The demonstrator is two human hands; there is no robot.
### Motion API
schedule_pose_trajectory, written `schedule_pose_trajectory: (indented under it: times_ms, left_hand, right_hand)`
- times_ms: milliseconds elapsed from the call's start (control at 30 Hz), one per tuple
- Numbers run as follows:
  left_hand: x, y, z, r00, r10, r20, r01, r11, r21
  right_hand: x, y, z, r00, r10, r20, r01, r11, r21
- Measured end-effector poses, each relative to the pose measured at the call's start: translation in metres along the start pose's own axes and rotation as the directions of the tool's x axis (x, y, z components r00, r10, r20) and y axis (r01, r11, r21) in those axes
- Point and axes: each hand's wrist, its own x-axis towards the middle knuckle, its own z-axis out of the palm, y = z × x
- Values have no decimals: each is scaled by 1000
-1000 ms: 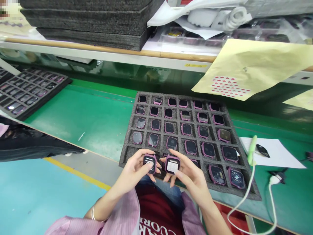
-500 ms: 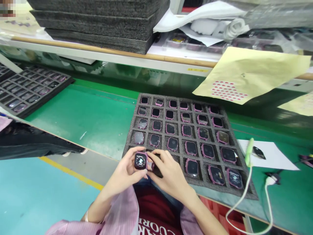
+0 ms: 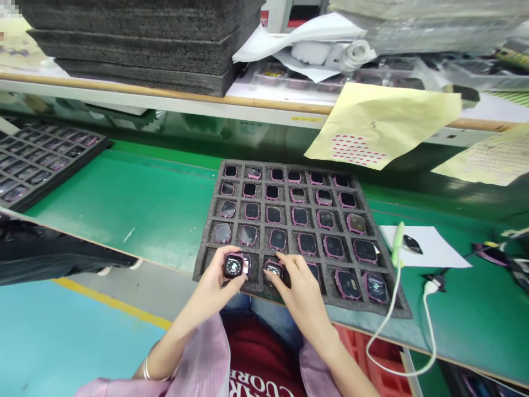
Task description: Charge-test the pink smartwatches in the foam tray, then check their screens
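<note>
Your left hand (image 3: 221, 281): fingers curled on one purple-framed, rounded-square watch (image 3: 233, 267), dial lit. Your right hand (image 3: 300, 286): thumb and fingertips slightly parted, gripping a second purple-framed watch (image 3: 273, 270), likewise lit. Beneath both hands: one dark-grey foam compartment tray (image 3: 212, 220). Beyond your left hand: stacked black foam slabs (image 3: 136, 49).

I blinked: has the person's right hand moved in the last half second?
Yes: against the gray foam watch tray, the right hand has moved rightward.
</note>
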Motion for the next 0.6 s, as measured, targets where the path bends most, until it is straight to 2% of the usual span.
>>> schedule_pose_trajectory:
  times_ms: [67,133,200,267,300,367,500,600]
  left_hand:
    - [2,2,14,1000,1,30,0,1000,-15]
    - [3,4,27,1000,6,25,-5,1000,-20]
    - [3,6,39,1000,17,-20,-17,1000,-12]
    - [3,8,50,997,24,-79,-24,1000,-1]
    - [2,9,55,994,22,-104,-22,1000,-1]
    - [1,10,63,989,6,-149,-8,1000,-12]
    - [-3,8,69,975,-11,-224,8,1000,-15]
    - [-4,4,63,972,3,-234,-6,1000,-13]
  right_hand:
    - [-3,-1,-2,1000,16,20,-19,983,184]
    - [-6,-1,-9,998,-8,56,-14,922,387]
    - [-8,2,-19,994,26,105,-86,775,626]
    - [-7,6,-29,974,99,203,-223,556,801]
    - [-6,9,-34,958,134,254,-287,460,840]
    - [-3,14,-43,931,162,327,-364,345,865]
    - [0,21,-50,898,20,439,-436,179,882]
    - [-2,21,-43,893,-42,447,-442,90,892]
